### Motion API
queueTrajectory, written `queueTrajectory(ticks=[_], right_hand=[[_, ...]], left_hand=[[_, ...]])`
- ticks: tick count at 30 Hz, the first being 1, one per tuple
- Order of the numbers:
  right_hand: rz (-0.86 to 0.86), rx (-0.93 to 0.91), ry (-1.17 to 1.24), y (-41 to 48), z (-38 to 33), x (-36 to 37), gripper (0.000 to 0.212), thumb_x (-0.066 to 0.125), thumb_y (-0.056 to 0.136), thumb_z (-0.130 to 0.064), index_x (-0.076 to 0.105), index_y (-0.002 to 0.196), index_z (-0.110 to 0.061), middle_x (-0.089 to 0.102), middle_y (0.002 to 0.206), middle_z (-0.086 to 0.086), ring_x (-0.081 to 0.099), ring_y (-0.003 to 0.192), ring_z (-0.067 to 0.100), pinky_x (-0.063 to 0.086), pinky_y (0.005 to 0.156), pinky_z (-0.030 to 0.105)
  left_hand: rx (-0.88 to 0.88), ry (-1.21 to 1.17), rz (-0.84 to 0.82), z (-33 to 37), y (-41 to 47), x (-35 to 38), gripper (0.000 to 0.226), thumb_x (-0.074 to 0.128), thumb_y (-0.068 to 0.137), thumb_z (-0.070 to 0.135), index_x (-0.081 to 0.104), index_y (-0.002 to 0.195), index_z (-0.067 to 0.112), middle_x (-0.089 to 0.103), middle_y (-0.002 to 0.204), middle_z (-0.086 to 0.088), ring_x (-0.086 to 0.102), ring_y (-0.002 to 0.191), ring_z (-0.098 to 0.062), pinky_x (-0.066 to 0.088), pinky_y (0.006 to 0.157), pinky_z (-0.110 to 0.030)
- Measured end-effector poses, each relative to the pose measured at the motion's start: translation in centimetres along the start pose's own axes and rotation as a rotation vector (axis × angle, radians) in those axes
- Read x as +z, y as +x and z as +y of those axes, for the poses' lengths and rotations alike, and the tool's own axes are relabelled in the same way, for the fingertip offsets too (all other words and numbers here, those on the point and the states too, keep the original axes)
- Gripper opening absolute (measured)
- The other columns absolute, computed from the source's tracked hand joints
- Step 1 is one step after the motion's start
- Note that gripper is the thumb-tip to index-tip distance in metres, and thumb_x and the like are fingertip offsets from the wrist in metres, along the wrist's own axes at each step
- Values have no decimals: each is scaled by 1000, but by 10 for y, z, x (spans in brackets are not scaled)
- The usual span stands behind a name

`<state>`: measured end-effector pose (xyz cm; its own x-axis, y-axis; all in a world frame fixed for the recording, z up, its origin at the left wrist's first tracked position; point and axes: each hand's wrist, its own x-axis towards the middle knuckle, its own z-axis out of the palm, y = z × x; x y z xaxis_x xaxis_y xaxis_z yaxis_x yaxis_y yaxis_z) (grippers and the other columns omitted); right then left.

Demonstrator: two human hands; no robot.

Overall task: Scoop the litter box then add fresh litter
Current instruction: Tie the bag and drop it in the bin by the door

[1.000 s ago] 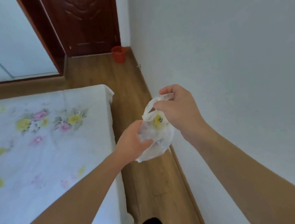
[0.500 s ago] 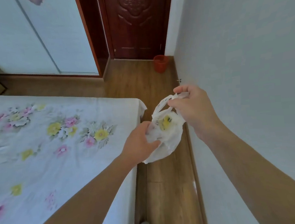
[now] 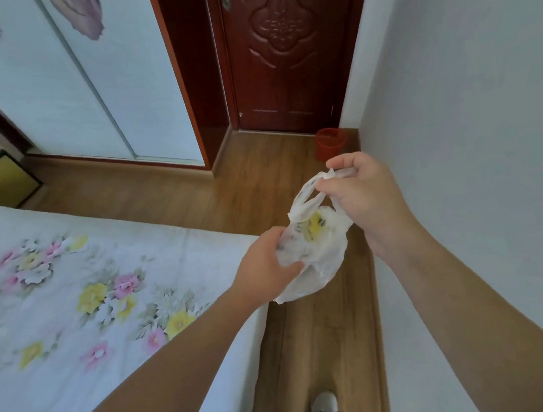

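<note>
A: Plastic bag (image 3: 313,251) – white, thin, yellow print on it – is up in the air btwn both hands, over the strip of wood floor (image 3: 308,340) that runs btwn the bed (image 3: 74,289) and the wall (image 3: 469,122).

B: Who's got what?

A: Left hand (image 3: 265,265) is closed round the bag's lower body, fingers curled in, thumb on the near side. Right hand (image 3: 364,197) is higher up w/ fingers pinched shut on the twisted handles, so the loops stretch up toward it.

B: Contents?

A: Can't tell, the film's too crumpled (yellow could be print only).

B: Rest of the room?

A: Floral sheet on the bed at left. Dark red carved door (image 3: 283,57) straight ahead, small red bin (image 3: 331,143) on the floor by its right corner, against the wall. Sliding wardrobe panels (image 3: 71,75) to the left of the door. One white shoe (image 3: 323,405) at the bottom edge.
</note>
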<state>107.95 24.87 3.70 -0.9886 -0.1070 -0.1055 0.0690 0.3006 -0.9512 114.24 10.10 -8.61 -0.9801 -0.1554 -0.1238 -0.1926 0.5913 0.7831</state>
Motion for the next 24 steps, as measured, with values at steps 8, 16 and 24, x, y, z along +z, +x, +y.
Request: queueTrajectory(ticks=[8, 16, 24], right_hand=[[-64, -8, -4, 174, -35, 5, 31, 74, 84, -19, 61, 109, -31, 62, 107, -9, 62, 101, 14, 58, 88, 38], [-16, 21, -4, 347, -52, 25, 30, 74, 84, -18, 62, 109, -30, 63, 108, -6, 64, 101, 16, 57, 90, 41], [22, 61, 56, 497, -78, 21, 30, 73, 83, -17, 63, 110, -28, 65, 106, -3, 66, 98, 16, 58, 90, 40]], left_hand=[[-33, -42, 40, 22, 161, -20, 42, 74, 84, 44, 56, 121, 30, 64, 106, 13, 64, 93, -6, 47, 80, -12], [21, -26, 15, 17, 347, -44, 34, 74, 80, 51, 55, 107, 43, 65, 97, 20, 65, 88, -1, 54, 81, -20], [46, -1, -59, 37, 510, -66, 27, 73, 78, 46, 56, 98, 40, 66, 89, 18, 66, 81, -1, 59, 77, -30]])
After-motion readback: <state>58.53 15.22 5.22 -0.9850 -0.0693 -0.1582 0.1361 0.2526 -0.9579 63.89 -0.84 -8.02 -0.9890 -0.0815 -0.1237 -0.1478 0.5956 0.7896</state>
